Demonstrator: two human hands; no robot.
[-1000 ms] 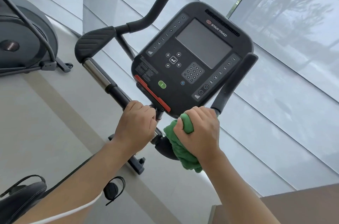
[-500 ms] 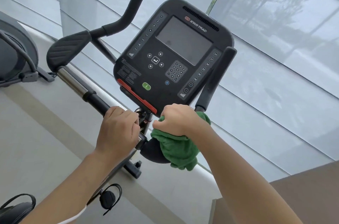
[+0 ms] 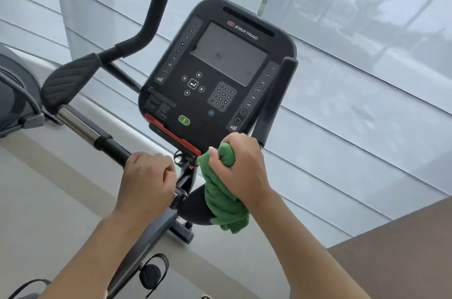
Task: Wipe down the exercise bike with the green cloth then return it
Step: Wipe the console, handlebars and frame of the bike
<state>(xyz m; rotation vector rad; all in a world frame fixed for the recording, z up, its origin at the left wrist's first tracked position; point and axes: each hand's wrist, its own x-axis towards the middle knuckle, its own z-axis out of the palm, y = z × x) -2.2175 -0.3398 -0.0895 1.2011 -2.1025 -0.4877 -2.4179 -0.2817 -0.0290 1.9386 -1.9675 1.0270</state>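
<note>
The exercise bike's black console stands in front of me, tilted, with a dark screen and keypad. My right hand grips the bunched green cloth just below the console's lower right corner, over the right handlebar, whose base the cloth and hand hide. The cloth hangs down over a dark rounded part of the bike. My left hand is curled round the left handlebar near the stem. The left handlebar runs up past a chrome section to an arm pad and an upright grip.
Another exercise machine stands at the far left. A bike pedal with strap shows below my left forearm. Large windows with translucent blinds fill the background. A brown surface sits at the lower right. Pale floor lies below.
My right hand with the green cloth shifted a little on the right handlebar base below the console. My left hand kept its hold on the left handlebar. My head view moved slightly.
</note>
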